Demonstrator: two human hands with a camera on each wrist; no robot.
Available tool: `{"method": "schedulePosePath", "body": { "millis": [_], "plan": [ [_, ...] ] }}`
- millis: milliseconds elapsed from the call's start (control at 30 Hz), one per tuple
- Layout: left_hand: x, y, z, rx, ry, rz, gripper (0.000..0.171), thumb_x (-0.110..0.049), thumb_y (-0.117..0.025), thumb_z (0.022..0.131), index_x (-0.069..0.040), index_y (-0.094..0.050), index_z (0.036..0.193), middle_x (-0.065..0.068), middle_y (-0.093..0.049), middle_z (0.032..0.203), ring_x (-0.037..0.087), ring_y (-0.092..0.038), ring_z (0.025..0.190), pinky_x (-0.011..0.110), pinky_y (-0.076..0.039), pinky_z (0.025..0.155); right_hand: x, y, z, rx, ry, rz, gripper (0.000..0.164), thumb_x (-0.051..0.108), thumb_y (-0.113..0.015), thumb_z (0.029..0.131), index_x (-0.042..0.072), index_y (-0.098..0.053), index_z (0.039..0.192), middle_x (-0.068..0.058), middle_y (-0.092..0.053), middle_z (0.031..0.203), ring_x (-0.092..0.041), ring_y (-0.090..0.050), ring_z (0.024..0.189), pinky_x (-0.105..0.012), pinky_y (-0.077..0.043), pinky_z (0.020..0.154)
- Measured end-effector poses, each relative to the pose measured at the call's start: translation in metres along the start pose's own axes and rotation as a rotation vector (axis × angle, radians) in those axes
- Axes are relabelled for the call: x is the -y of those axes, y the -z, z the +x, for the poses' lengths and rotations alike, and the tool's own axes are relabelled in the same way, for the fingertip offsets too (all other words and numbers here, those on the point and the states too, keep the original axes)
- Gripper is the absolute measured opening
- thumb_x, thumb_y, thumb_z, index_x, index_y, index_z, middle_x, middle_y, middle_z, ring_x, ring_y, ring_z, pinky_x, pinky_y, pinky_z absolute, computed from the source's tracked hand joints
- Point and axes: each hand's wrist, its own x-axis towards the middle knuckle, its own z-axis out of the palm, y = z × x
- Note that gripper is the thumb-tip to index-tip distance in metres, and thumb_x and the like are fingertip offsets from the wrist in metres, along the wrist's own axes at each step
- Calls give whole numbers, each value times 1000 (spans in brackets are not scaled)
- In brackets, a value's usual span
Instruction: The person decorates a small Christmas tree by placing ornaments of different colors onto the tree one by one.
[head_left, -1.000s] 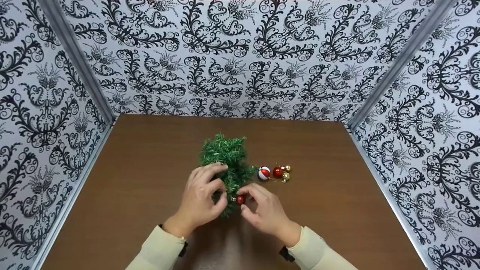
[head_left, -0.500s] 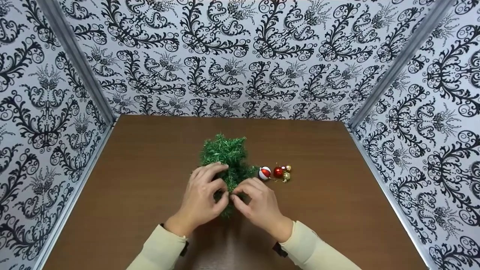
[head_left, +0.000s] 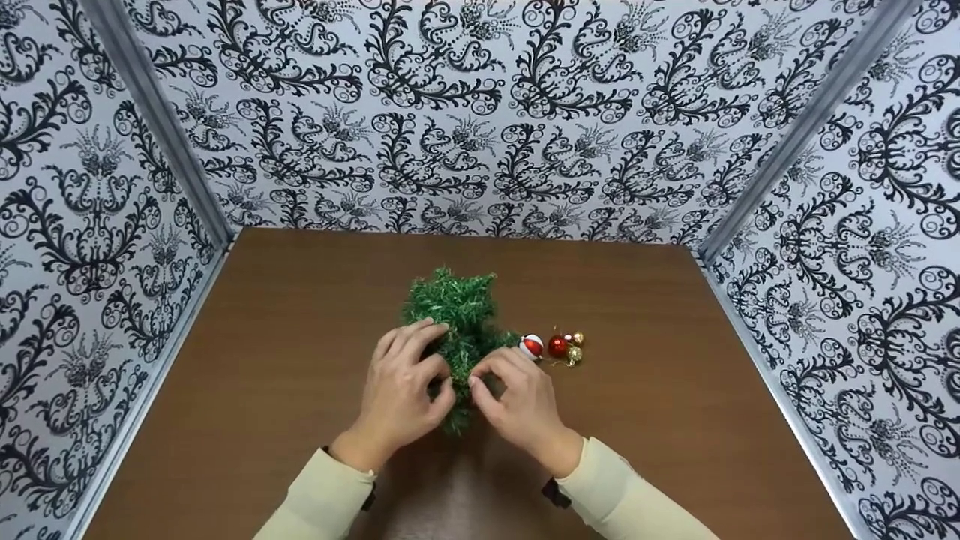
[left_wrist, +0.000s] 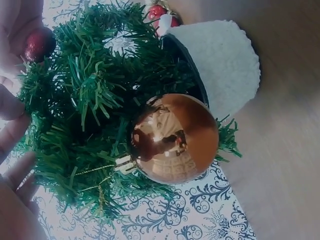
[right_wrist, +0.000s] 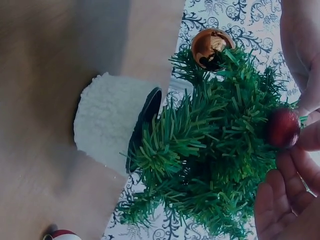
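A small artificial Christmas tree (head_left: 454, 300) with green tinsel branches stands on the table in a fuzzy white pot (right_wrist: 112, 120). My left hand (head_left: 405, 382) pinches a branch tip on the near side, thumb and index finger close together. Opposite it, my right hand (head_left: 525, 397) holds a red Christmas ball (right_wrist: 283, 127) at the branch by its top; the loop is hidden between the fingertips. In the head view that ball is hidden below the right hand. A shiny copper-coloured ball (left_wrist: 175, 137) hangs from a gold thread on the tree's left side.
Right of the tree lie a red-and-white ball (head_left: 531, 346), a red ball (head_left: 556, 345) and small gold balls (head_left: 574, 354). The brown table (head_left: 300, 300) is walled in by patterned panels (head_left: 450, 150) with grey metal posts.
My right hand brought the red ball left to the branch near the left fingertips, then drew back slightly to the right. The left hand stays nearly still.
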Motion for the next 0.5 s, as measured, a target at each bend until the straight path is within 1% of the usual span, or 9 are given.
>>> {"method": "schedulePosePath", "body": {
  "millis": [200,400,500],
  "plan": [
    [1,-3,0,-19,3,-25,11,-14,-67,77,-18,-63,68,9,-63,128,28,-51,128,50,-33,106,-1,-1,-1,-28,-10,2,6,15,-73,87,19,-68,88,11,-62,89,-8,-59,82,-28,-50,69],
    [2,-6,0,-6,-22,21,11,-14,-68,77,-17,-64,68,11,-63,128,28,-52,128,49,-34,107,-3,-2,-3,-23,-26,-16,7,15,-73,86,19,-68,87,11,-62,88,-9,-58,81,-28,-49,69],
    [2,-6,0,18,-43,60,11,-15,-68,78,-16,-65,68,11,-62,129,28,-50,129,47,-32,108,-4,-1,-4,-12,-39,-24,9,14,-74,85,20,-67,86,12,-62,87,-8,-58,82,-30,-49,70]
  ]
}}
